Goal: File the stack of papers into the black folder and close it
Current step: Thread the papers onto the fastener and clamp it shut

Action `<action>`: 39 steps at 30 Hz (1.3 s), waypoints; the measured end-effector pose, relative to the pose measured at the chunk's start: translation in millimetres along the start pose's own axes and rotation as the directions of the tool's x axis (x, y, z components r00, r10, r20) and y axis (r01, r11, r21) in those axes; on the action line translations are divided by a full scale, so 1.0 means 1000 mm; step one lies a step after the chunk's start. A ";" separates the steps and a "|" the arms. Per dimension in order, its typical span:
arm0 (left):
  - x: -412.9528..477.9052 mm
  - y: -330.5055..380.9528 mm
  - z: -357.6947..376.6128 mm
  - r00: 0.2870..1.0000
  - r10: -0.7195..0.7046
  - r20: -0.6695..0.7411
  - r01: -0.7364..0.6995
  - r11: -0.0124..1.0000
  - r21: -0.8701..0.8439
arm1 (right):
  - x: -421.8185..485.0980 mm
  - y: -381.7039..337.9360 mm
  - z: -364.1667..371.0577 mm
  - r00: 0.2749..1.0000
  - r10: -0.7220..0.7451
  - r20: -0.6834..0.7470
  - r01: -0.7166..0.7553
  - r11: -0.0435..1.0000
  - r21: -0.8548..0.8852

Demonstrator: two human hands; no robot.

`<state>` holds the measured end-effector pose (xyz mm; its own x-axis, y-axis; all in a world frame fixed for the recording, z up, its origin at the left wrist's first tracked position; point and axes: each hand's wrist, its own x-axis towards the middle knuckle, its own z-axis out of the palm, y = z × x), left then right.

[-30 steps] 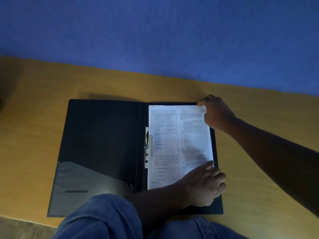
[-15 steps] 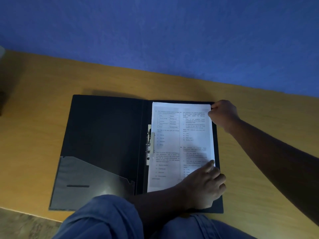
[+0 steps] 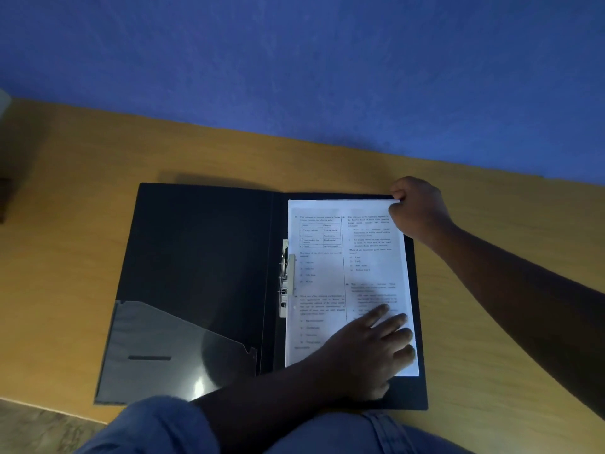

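Note:
The black folder (image 3: 199, 253) lies open on the wooden table. A stack of printed white papers (image 3: 330, 276) rests on its right half, beside the metal clip (image 3: 286, 278) at the spine. My left hand (image 3: 370, 348) lies flat on the stack's lower right part, fingers spread. My right hand (image 3: 417, 208) pinches the stack's top right corner with curled fingers. The left half carries a clear corner pocket (image 3: 163, 348).
The yellow wooden table (image 3: 65, 224) runs up to a blue wall (image 3: 294, 77) at the back. My knees in blue jeans (image 3: 157, 427) sit at the front edge. A dark object (image 3: 5, 198) shows at the far left edge.
My right hand has gone from the stack's right edge to its top right corner and curled onto it. My left hand has slid a little further onto the page. The camera view has shifted slightly.

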<state>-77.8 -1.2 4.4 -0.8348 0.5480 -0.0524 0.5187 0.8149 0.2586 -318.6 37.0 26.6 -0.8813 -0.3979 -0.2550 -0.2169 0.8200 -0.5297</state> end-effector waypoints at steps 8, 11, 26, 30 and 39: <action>-0.071 -0.022 -0.008 0.968 -0.203 0.145 0.204 0.979 0.005 | 0.004 -0.034 0.028 0.902 -0.351 0.252 0.406 0.886 -0.222; -0.089 -0.023 -0.011 0.945 -0.299 0.133 0.302 0.953 -0.004 | 0.001 -0.039 0.035 0.899 -0.347 0.267 0.417 0.864 -0.281; -0.101 -0.017 -0.006 0.886 -0.453 0.100 0.462 0.881 -0.099 | 0.001 -0.037 0.032 0.890 -0.345 0.299 0.423 0.868 -0.259; -0.072 -0.019 -0.014 0.936 -0.343 0.077 0.349 0.931 -0.105 | 0.013 -0.017 0.013 0.965 -0.223 0.136 0.248 0.947 -0.205; 0.022 0.009 0.011 0.995 0.088 0.052 -0.083 0.991 -0.101 | 0.007 0.015 0.005 0.989 -0.096 0.110 0.119 0.968 -0.222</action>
<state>-89.2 20.2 -5.0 -0.7750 0.6270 -0.0794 0.5648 0.7435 0.3582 -325.7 44.2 13.1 -0.8046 -0.5179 -0.2904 -0.4079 0.8375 -0.3635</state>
